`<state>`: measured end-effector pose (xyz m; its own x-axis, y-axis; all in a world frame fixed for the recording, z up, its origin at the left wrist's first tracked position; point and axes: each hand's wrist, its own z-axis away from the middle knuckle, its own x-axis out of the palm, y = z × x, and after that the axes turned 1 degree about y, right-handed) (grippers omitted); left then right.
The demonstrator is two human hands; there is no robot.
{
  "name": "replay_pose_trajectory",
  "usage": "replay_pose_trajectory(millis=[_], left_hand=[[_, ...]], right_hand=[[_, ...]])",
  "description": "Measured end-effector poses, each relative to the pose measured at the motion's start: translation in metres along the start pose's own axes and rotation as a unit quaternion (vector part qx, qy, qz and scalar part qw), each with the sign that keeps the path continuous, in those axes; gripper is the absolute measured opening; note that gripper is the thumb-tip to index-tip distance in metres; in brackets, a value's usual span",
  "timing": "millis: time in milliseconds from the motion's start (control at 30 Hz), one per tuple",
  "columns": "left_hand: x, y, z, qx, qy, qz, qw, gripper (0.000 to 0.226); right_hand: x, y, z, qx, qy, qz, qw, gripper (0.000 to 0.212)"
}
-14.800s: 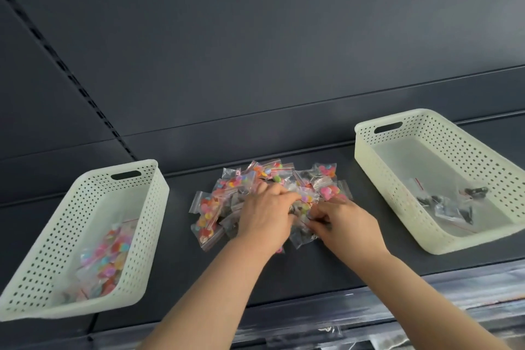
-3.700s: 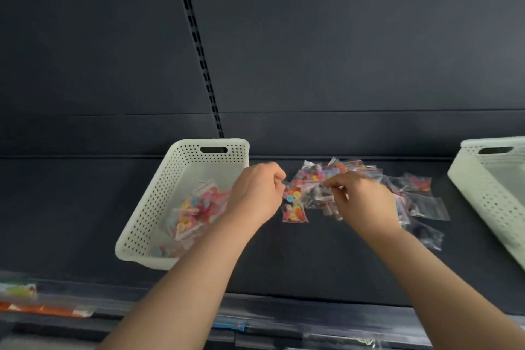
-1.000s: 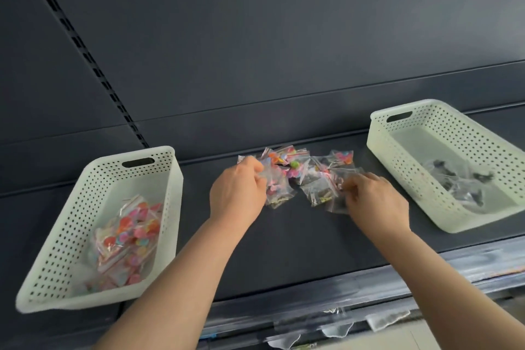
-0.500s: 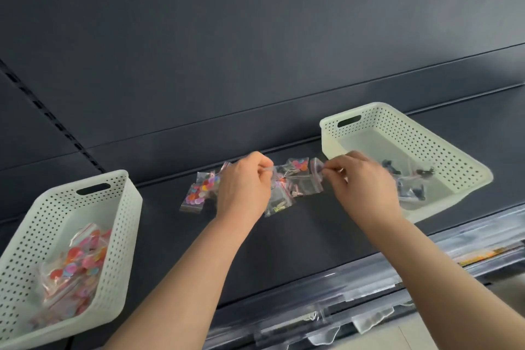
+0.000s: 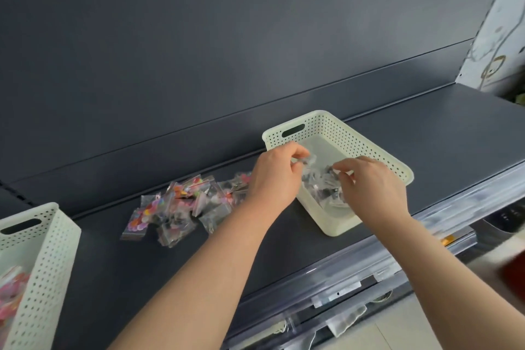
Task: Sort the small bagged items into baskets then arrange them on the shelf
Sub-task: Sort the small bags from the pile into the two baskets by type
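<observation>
A pale perforated basket stands on the dark shelf at the right, with clear bags of dark small parts inside. Both my hands hover over its near left part. My left hand pinches a small clear bag above the basket. My right hand has its fingers curled down onto the bags in the basket; what it holds is hidden. A loose pile of small bags, many with colourful beads, lies on the shelf left of the basket. A second pale basket with colourful bags sits at the far left.
The shelf's dark back panel rises behind everything. A clear plastic price rail runs along the shelf's front edge, with loose tags hanging under it. A light wall shows at the upper right.
Both hands have moved right from the pile to above the right basket, my left hand carrying a clear bag. The view has swung right, so the left basket sits at the frame's edge.
</observation>
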<state>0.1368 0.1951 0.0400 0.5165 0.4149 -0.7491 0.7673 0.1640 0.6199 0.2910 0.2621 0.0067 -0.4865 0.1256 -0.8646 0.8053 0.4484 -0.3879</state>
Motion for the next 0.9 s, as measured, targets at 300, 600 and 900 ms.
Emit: replay_pose_trajectory(millis=[300, 600, 900], left_hand=[[-0.041, -0.079, 0.033, -0.179, 0.034, -0.079, 0.980, 0.020], [-0.042, -0.109, 0.079, -0.179, -0.048, -0.215, 0.959, 0.032], [-0.058, -0.122, 0.091, -0.177, -0.083, -0.215, 0.957, 0.023]], right_hand=[[0.019, -0.055, -0.005, -0.116, -0.039, -0.064, 0.990, 0.023], [0.064, -0.103, 0.011, -0.224, -0.152, -0.104, 0.957, 0.022], [0.099, -0.114, 0.015, -0.176, -0.184, -0.039, 0.966, 0.020]])
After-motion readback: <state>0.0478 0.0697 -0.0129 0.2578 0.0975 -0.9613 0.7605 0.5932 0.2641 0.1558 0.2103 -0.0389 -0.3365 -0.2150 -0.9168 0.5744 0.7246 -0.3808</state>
